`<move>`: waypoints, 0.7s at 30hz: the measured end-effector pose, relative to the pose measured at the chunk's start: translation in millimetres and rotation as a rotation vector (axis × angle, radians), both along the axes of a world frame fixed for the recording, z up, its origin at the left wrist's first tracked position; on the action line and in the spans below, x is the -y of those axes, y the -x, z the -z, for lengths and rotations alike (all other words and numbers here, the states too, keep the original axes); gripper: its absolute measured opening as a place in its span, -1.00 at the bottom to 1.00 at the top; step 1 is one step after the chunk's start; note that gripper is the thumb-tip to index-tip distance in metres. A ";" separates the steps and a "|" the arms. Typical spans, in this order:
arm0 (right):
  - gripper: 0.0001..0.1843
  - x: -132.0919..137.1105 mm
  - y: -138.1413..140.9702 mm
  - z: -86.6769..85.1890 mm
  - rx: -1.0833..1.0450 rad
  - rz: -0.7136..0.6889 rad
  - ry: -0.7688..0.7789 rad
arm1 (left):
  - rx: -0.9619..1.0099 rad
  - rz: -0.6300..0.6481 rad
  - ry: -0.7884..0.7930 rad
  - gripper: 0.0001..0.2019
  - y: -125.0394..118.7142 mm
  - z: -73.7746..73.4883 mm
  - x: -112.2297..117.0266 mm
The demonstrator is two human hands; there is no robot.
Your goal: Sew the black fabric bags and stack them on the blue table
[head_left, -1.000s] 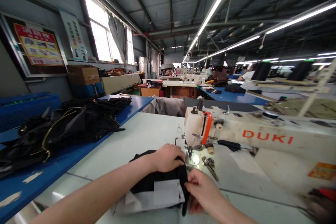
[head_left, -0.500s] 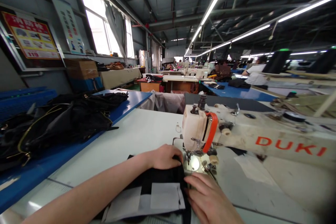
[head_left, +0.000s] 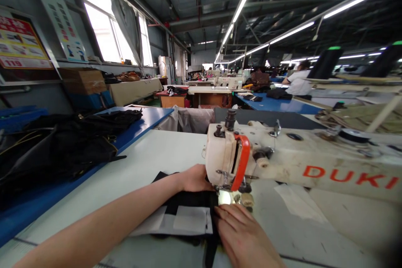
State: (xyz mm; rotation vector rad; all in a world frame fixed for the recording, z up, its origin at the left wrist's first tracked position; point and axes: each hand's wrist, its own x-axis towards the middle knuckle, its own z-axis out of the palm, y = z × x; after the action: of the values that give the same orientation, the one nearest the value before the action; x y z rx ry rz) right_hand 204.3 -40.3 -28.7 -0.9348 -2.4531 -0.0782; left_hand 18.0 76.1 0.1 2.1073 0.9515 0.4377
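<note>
A black fabric piece [head_left: 182,199] with pale grey-white patches [head_left: 191,219] lies on the sewing machine's table, its right edge by the needle area. My left hand [head_left: 195,178] is closed on its far part, fingertips partly hidden behind the machine head. On the near right edge, my right hand [head_left: 235,228] grips the fabric with its fingers close together, the thumb hidden. The cream sewing machine [head_left: 216,150], with an orange lever guard [head_left: 241,162], stands just beyond both hands. A lamp lights its needle plate [head_left: 225,197]; the needle itself cannot be made out.
Black garments or bags with gold zips [head_left: 63,142] are heaped on a blue table [head_left: 150,119] at left. A white scrap [head_left: 298,203] lies under the machine arm. Black thread cones [head_left: 325,63] stand at right. Farther back, a person in white [head_left: 298,81] sits among other work tables.
The view has shifted, so the machine and fabric appear farther left. My left hand sits closer behind the machine head. My right hand's fingers have drawn together at the fabric edge.
</note>
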 end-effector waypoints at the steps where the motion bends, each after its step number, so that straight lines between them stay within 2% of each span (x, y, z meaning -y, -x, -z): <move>1: -0.85 0.3 0.0 -0.8 0.007 0.013 0.009 | 0.011 0.000 0.000 -0.65 -1.0 1.4 -0.5; 5: -0.82 1.7 0.1 -5.3 0.010 0.060 0.055 | 0.056 0.003 0.013 -0.65 -2.7 5.0 -0.5; 11: -0.79 2.6 -0.8 -9.4 0.000 0.048 0.102 | 0.096 0.031 0.055 -0.65 0.1 5.6 -0.6; 17: -0.77 0.1 -3.5 -1.6 -0.043 0.016 0.087 | 0.103 0.029 0.056 -0.62 -0.3 6.7 -0.6; 21: -0.73 -0.9 -5.9 2.1 -0.041 -0.030 0.076 | 0.075 -0.007 0.036 -0.63 -0.4 -1.3 -0.5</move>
State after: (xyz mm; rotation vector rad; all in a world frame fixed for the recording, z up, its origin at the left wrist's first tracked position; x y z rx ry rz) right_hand 210.2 -39.4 -30.8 -0.9218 -2.4464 0.0448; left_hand 18.4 76.6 1.4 2.0410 0.9167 0.4963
